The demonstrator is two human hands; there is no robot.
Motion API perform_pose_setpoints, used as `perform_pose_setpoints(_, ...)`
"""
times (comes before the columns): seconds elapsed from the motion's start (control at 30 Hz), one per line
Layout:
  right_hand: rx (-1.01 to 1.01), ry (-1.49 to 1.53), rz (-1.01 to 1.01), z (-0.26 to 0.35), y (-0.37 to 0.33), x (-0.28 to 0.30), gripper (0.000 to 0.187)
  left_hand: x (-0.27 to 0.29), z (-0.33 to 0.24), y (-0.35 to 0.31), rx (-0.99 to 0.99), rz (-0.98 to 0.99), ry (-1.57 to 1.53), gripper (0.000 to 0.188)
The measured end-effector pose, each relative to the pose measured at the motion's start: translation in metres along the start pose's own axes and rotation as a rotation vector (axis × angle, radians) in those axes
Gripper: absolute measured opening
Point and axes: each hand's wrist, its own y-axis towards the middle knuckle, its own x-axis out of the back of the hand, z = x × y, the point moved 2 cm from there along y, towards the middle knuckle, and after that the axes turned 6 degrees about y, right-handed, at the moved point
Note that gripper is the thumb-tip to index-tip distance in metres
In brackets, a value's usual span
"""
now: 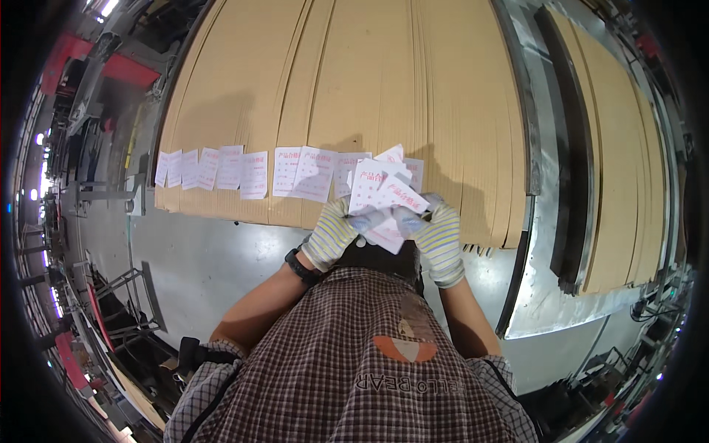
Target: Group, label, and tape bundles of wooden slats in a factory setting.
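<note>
Both hands wear striped knit gloves with grey fingertips and meet in front of my apron, at the near edge of a cardboard sheet point(369, 88). My left hand point(336, 230) pinches a small bunch of white paper slips with red print point(367, 188). From the other side, my right hand point(434, 235) has its fingers closed on a slip point(402, 196) of the same bunch, which lies fanned at several angles. Farther left, a row of similar slips point(252, 175) lies along the cardboard, some overlapping. Part of the row is hidden behind the bunch.
To the right stands a metal surface point(543, 310) bearing another long cardboard stack point(628, 148) with a dark edge strip. Grey floor point(192, 258) shows below the near cardboard edge. At the left are a dark metal frame point(133, 303) and red panels point(129, 71).
</note>
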Motion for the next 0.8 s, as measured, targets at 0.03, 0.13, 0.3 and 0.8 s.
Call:
perform_pose_setpoints(0.03,-0.036,-0.157,0.004,0.002,-0.001,0.011,0.036,-0.001,0.003,0.002,0.059,-0.010,-0.074,0.023)
perform_pose_setpoints(0.13,0.099,-0.013,-0.169,-0.026,0.009,0.038,0.033,-0.014,0.001,0.009,0.088,-0.073,-0.173,0.023)
perform_pose_setpoints(0.3,0.323,-0.607,-0.379,-0.011,0.040,0.063,0.030,-0.029,-0.019,0.008,0.092,-0.068,-0.022,0.021)
perform_pose_setpoints(0.8,-0.201,-0.496,-0.252,-0.006,0.005,0.095,0.029,-0.057,-0.005,0.035,0.125,0.109,-0.089,0.026)
